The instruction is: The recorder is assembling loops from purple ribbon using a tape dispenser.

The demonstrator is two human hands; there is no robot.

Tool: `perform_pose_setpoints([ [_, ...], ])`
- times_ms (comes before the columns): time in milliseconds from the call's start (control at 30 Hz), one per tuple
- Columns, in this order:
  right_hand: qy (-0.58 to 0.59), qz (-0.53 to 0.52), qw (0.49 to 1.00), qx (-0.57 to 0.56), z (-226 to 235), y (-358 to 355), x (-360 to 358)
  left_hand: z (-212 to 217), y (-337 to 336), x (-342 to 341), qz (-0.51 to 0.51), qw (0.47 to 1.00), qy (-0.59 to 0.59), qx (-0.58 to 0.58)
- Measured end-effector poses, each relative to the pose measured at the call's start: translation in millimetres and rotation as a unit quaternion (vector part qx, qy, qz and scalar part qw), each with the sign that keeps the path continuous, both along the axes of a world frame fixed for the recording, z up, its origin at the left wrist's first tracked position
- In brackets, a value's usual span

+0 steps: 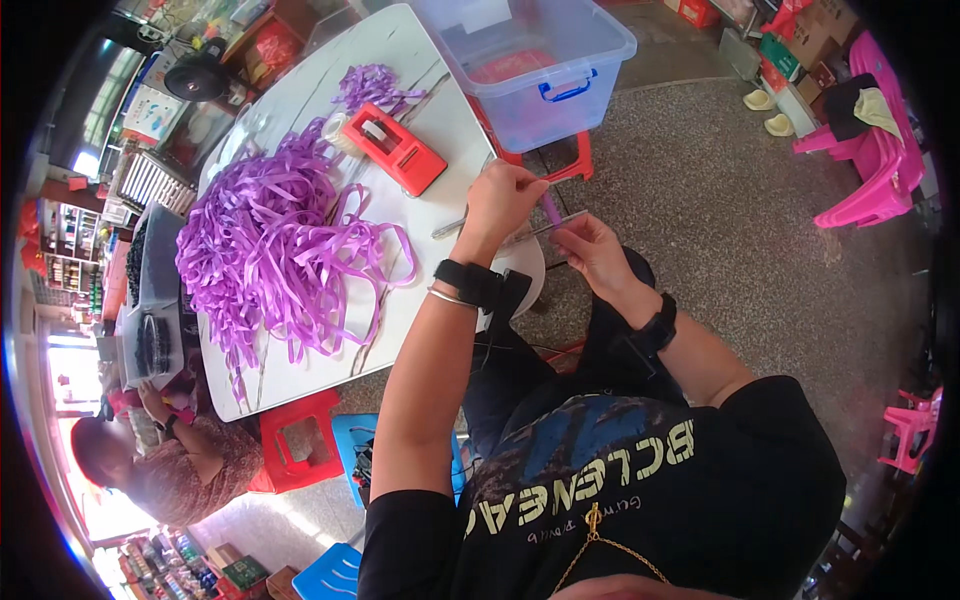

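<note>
Close to the table's right edge, my left hand is closed, pinching the upper end of a short purple ribbon. My right hand is closed at the lower end of that ribbon, its fingertips pressed together. A thin metal rod runs from the table edge behind my left wrist and crosses the ribbon beside my right fingertips; how it is held there is too small to tell. A large tangled heap of purple ribbons lies on the white table to the left, with a red tape dispenser beyond my left hand.
A smaller bunch of purple ribbon lies at the table's far side. Behind the table's right edge stands a clear plastic bin on a red stool. Another person sits at the left. A pink chair is far right.
</note>
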State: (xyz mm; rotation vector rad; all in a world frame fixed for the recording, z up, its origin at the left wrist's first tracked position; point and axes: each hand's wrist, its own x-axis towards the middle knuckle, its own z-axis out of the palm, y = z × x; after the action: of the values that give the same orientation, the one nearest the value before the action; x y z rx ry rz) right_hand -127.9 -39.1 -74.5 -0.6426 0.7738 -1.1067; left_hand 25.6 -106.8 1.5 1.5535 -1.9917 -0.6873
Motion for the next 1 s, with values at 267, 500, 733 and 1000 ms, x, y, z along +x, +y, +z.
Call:
perform_pose_setpoints([
  [267, 0.025, 0.04, 0.998, 0.043, 10.4, -2.4, -7.3, 16.6, 41.6, -9.5, 0.019, 0.971, 0.187, -0.147],
  [500, 0.079, 0.082, 0.992, 0.05, 26.4, -0.6, -9.5, 32.0, 116.2, -5.4, -0.006, 0.869, 0.407, 0.281],
  [733, 0.106, 0.109, 0.988, 0.032, 39.4, -4.5, -12.1, 14.8, 123.6, -24.7, 0.074, 0.646, 0.649, 0.394],
  [1000, 0.08, 0.113, 0.99, 0.018, 34.9, -6.9, -11.4, 0.3, 95.0, -26.1, -0.013, 0.488, 0.772, 0.407],
])
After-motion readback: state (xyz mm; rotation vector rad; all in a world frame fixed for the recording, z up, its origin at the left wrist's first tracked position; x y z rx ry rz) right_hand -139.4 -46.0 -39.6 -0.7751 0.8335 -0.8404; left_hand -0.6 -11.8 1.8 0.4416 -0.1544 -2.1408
